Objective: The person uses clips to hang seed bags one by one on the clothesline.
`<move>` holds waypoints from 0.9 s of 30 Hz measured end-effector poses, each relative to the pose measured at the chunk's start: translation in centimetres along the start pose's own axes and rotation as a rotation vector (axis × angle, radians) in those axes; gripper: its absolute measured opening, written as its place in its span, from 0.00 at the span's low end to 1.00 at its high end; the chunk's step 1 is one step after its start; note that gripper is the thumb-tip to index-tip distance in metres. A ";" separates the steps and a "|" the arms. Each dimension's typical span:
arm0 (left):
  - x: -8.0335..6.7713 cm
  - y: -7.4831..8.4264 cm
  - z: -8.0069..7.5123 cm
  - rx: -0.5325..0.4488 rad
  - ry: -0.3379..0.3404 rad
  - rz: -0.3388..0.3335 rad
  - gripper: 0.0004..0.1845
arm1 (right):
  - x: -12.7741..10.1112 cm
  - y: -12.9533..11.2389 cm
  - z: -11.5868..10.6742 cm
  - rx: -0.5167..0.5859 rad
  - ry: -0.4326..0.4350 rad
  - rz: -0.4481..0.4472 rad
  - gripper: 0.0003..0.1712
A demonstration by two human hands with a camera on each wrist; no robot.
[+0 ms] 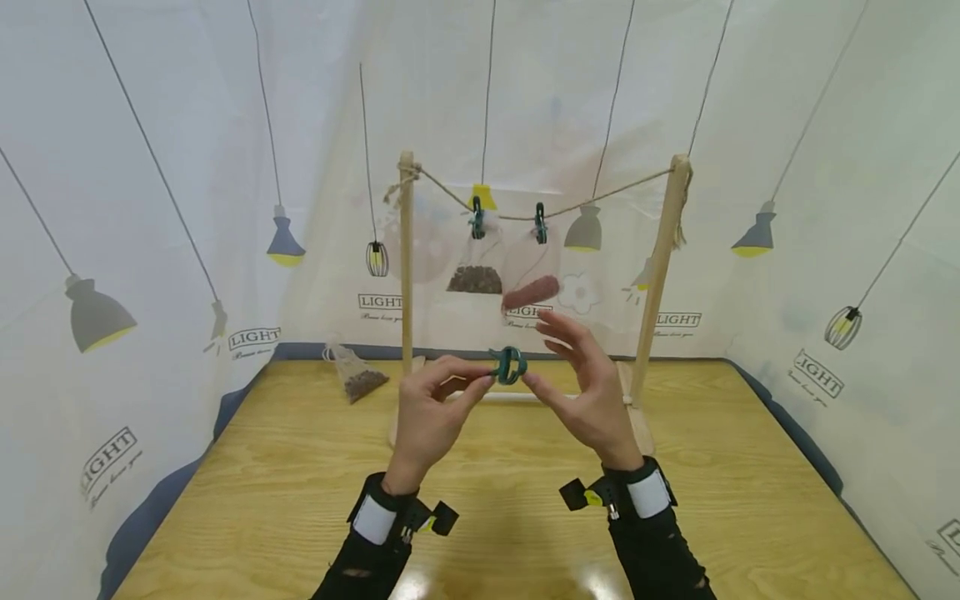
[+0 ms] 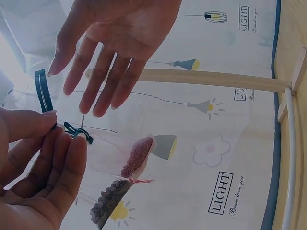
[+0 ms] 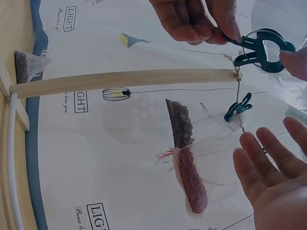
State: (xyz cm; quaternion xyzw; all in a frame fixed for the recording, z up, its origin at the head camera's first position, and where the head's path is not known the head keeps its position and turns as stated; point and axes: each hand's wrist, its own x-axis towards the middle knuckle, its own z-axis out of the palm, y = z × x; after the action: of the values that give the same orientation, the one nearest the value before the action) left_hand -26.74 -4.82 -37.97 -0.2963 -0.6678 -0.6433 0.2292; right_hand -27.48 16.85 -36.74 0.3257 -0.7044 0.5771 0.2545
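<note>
Green clip [image 1: 509, 365] pinched by left hand [image 1: 431, 410]; right hand [image 1: 592, 387] open beside; hung bags [image 1: 476, 265] hold grains.

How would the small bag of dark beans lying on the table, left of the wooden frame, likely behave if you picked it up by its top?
The bag looks like thin clear film, so probably floppy. Its dark contents sit heaped at the bottom, so they would likely sag and shift. It seems light, like the hanging bags that single clips hold up.

The left hand [image 2: 33, 177] pinches a dark green clip [image 2: 44, 93] at its fingertips. The right hand [image 2: 112, 43] hangs just above, fingers spread. Beyond, two filled bags [image 2: 136, 155] hang near a wooden post [image 2: 211, 79].
</note>
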 end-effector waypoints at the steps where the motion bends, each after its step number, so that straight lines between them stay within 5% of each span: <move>1: 0.0 0.1 0.1 -0.005 0.001 -0.005 0.07 | -0.1 -0.1 0.1 0.013 -0.011 -0.012 0.44; 14: -0.3 0.8 1.1 -0.053 0.017 -0.066 0.08 | -0.3 -1.0 1.2 0.129 -0.061 -0.088 0.34; 27: -0.5 1.2 1.2 -0.125 0.002 -0.111 0.09 | -0.6 -1.5 1.6 0.121 -0.043 -0.038 0.31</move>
State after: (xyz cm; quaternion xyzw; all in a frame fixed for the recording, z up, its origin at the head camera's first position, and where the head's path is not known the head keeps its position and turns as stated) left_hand -25.52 -3.64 -37.53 -0.2719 -0.6414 -0.6957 0.1752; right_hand -25.92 15.18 -36.53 0.3661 -0.6674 0.6065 0.2298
